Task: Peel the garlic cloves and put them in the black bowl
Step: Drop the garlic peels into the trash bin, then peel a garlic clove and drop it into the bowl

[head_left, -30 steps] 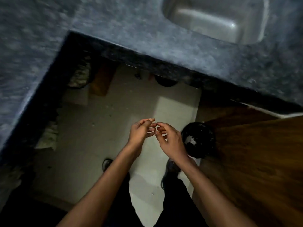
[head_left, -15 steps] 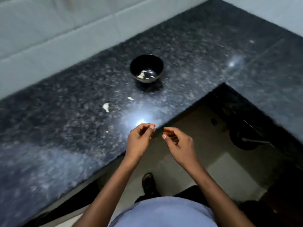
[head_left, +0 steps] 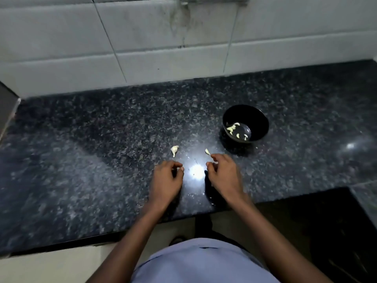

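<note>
The black bowl (head_left: 262, 121) stands on the dark granite counter (head_left: 102, 139), right of centre, with several peeled cloves (head_left: 232, 128) inside. An unpeeled garlic clove (head_left: 174, 150) lies on the counter just beyond my left hand (head_left: 166, 180). A smaller pale garlic piece (head_left: 207, 151) lies at the fingertips of my right hand (head_left: 224, 176). My left thumb and fingers are curled together; whether they pinch something is hidden. My right fingers are loosely curled, and I see nothing in them.
A grey tiled wall (head_left: 183, 48) rises behind the counter. The counter's front edge runs just under my wrists, with the floor below. A bright light reflection (head_left: 196, 171) sits between my hands. Small skin flecks lie near the bowl.
The view swung from the floor and a bin up to the counter. My hands, close together over the floor before, are now apart and low over the counter near the loose cloves.
</note>
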